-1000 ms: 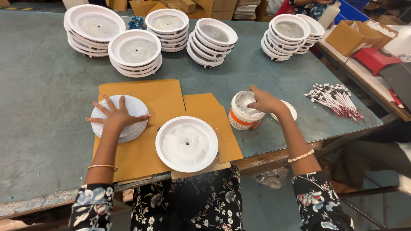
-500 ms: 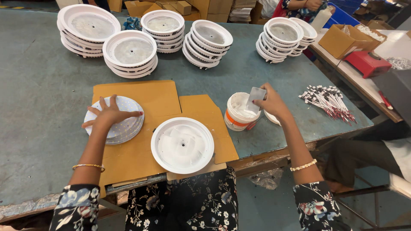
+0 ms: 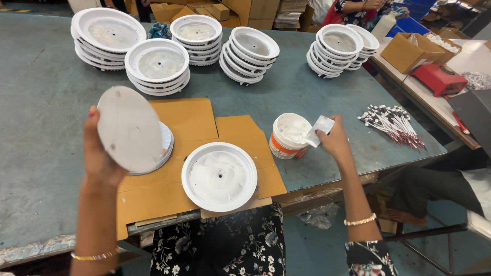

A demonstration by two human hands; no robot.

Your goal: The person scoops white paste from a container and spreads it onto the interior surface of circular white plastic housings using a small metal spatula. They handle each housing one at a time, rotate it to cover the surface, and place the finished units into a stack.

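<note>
From the head camera, the left hand point(image 3: 99, 158) grips a flat white disc point(image 3: 129, 129) by its lower edge, tilted up above a small disc pile point(image 3: 164, 145) on the cardboard point(image 3: 189, 120). The right hand point(image 3: 335, 140) pinches a white scraper point(image 3: 319, 128) at the paste tub point(image 3: 289, 135) — paste could drip onto the round housing point(image 3: 219, 176), or the disc could slip from so shallow a grip.

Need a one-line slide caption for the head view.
Left hand lifts a white disc; right hand holds a scraper over the paste tub.
</note>
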